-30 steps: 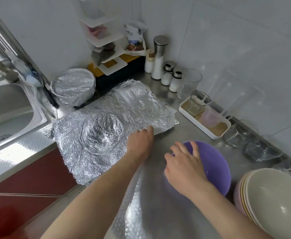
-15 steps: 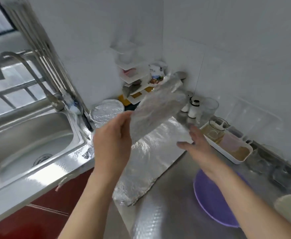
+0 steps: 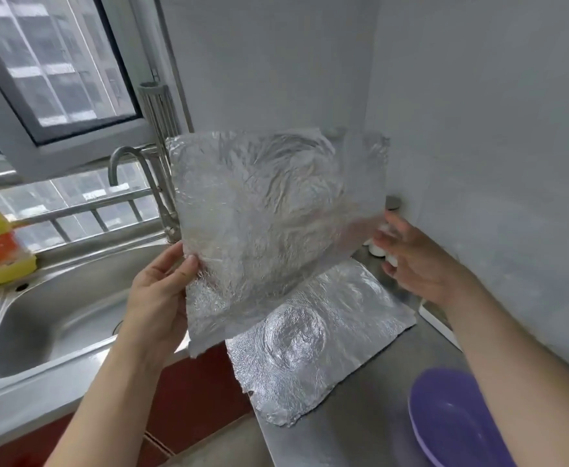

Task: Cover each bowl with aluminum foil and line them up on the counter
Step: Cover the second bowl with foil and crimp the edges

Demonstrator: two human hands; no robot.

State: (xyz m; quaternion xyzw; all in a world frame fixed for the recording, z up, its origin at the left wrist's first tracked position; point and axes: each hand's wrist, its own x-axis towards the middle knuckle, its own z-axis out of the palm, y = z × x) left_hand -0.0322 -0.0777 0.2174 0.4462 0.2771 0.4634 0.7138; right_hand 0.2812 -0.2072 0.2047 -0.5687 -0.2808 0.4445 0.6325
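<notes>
Head camera: a crinkled silver aluminium foil sheet [image 3: 269, 224] hangs nearly upright in the air above the left part of the steel counter [image 3: 360, 416], beside the sink [image 3: 40, 332]. It is wrinkled all over, with a faint round dent. The left hand [image 3: 158, 298] pinches its lower left edge, thumb in front. The right hand [image 3: 411, 261], blurred, has its fingers stretched out at the sheet's right edge; contact cannot be told. A second flat foil sheet [image 3: 310, 345] with a round imprint lies at the counter's front edge, and a purple plastic bowl [image 3: 451, 419] sits towards the near right corner.
</notes>
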